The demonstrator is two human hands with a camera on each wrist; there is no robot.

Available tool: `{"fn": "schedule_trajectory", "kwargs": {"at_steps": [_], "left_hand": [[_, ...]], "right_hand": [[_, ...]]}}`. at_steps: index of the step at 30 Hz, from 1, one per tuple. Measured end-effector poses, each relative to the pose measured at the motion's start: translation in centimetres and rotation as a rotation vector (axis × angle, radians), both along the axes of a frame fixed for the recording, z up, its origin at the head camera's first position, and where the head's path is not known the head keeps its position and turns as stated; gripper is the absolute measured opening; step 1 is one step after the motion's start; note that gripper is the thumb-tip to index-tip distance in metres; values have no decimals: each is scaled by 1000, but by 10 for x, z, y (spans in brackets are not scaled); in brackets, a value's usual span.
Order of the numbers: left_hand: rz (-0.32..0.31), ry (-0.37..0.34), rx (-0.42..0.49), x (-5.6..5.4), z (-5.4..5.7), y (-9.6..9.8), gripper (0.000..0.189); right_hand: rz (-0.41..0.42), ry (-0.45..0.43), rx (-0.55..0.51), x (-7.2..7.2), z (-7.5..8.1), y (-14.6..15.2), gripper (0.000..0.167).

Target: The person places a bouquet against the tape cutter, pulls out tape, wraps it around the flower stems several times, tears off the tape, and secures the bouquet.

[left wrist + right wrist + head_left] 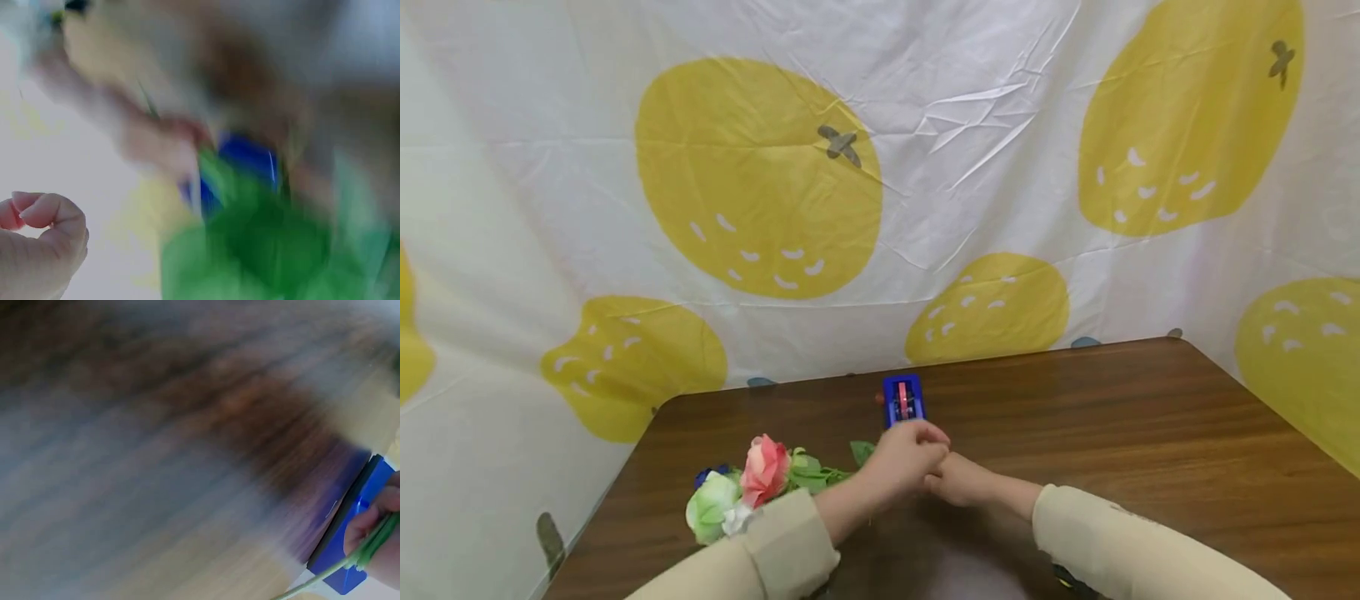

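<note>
A bunch of artificial flowers lies at the left in the head view, with a pink rose (765,469) and a pale green bloom (712,506). My right hand (966,481) grips its green stems (374,545), one long stem trailing past the fingers. My left hand (904,460) overlaps the right one in the head view. Thumb and forefinger of the left hand (47,240) curl together at the tips, with nothing visible between them. Just beyond both hands stands a blue tape dispenser (892,410) with a pinkish-red roll core. Green leaves (250,244) blur across the left wrist view.
The dark wooden table (1112,417) reaches back to a white curtain (970,192) printed with yellow fruit. A small reddish item (880,398) sits at the dispenser's left side. A dark object (1070,578) shows under the right sleeve.
</note>
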State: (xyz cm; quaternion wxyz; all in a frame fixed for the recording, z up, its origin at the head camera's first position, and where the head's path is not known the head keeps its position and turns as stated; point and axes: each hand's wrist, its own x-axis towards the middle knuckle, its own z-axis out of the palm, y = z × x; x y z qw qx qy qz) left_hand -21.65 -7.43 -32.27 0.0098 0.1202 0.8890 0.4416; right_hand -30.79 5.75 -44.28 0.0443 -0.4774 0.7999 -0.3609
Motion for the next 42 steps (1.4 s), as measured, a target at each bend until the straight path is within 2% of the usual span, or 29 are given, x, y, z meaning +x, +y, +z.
{"fn": "schedule_trajectory", "kwargs": {"at_steps": [1,2,4,5,8,11,15,18,25,30,34,38,42], "left_hand": [[26,11,-46,-10,8,-1,11],[60,18,-110,-21,13,-2,11],[124,43,-281,-42,18,-6,9],[153,29,-358,-50,18,-8,11],[241,-15,-535,-70,6,-13,21],[281,-82,-605,-80,-10,-19,33],[265,-128,-625,-83,-23,-25,46],[242,-121,-650,-82,-27,-27,51],[196,-69,-743,-78,-27,-21,44],[213,-73,-760,-78,-26,-15,43],[228,-71,-779,-80,-24,-14,43],[230,-58,-784,-81,-23,-15,45],[251,-35,-782,-77,-22,-18,46]], "right_hand": [[-39,14,21,2,1,-1,24],[-106,-16,76,12,14,-2,23],[-168,16,128,18,18,-6,25],[-192,29,145,21,21,-8,24],[-249,59,182,28,24,-12,23],[-276,39,195,30,23,-15,24],[-286,12,186,31,22,-17,24],[-295,9,183,33,23,-18,25],[-330,-22,193,35,23,-18,25],[-330,-17,251,37,26,-17,26],[-299,42,304,37,27,-16,28],[-291,68,300,33,27,-14,24],[-269,28,293,29,26,-12,23]]}}
